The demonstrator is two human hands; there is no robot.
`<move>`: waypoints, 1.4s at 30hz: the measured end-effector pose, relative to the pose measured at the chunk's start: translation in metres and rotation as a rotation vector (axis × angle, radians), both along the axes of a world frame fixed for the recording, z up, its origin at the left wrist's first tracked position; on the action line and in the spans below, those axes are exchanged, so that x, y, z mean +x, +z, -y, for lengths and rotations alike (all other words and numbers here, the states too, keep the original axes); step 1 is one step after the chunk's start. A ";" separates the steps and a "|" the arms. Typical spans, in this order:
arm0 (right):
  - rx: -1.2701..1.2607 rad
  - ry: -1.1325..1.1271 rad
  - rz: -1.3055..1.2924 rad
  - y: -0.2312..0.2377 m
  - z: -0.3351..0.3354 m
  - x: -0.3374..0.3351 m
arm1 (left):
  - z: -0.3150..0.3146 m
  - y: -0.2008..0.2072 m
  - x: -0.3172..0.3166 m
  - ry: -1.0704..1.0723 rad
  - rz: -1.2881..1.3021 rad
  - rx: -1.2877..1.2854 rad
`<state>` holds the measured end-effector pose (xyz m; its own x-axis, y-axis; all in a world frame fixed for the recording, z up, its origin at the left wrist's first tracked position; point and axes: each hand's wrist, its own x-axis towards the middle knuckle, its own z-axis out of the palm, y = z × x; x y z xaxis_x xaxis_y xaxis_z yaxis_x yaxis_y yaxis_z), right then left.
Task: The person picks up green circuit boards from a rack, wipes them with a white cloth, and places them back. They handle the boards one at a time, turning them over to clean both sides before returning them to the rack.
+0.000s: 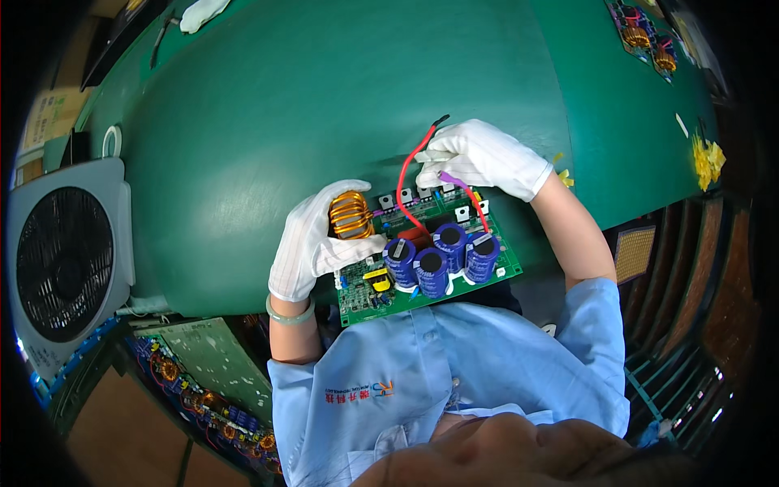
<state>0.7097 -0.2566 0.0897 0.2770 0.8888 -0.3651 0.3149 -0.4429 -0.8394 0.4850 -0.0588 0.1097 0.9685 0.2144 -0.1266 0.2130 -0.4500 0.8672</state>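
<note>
A green circuit board lies tilted in front of me at the table's near edge. It carries several blue capacitors, a copper-wound coil at its left and a row of upright transistors at its far side. My left hand, in a white glove, grips the board's left side, fingers and thumb around the coil. My right hand, gloved too, is closed at the far right edge by the transistors; what its fingertips pinch is hidden. A red wire and another with a purple end rise beside it.
The table has a green mat. A grey fan stands at the left. More boards with coils lie in a rack at lower left and at the far right. Yellow scraps lie at the right edge.
</note>
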 end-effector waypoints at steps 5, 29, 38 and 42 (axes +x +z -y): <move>-0.090 0.079 0.118 0.022 0.015 0.015 | 0.001 -0.006 -0.003 0.027 0.028 -0.091; -0.057 0.106 -0.122 0.055 0.035 0.004 | 0.002 -0.005 -0.001 0.132 -0.136 -0.549; -0.006 -0.069 -0.221 0.032 0.048 -0.004 | 0.001 -0.008 0.000 0.199 -0.209 -0.614; 0.041 -0.191 -0.406 0.013 0.055 -0.004 | 0.002 -0.008 0.003 0.196 -0.203 -0.585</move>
<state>0.7059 -0.3112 0.1028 0.2796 0.8517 -0.4433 -0.1276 -0.4246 -0.8963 0.4876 -0.0607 0.1016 0.8629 0.2244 -0.4527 0.4290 0.1481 0.8911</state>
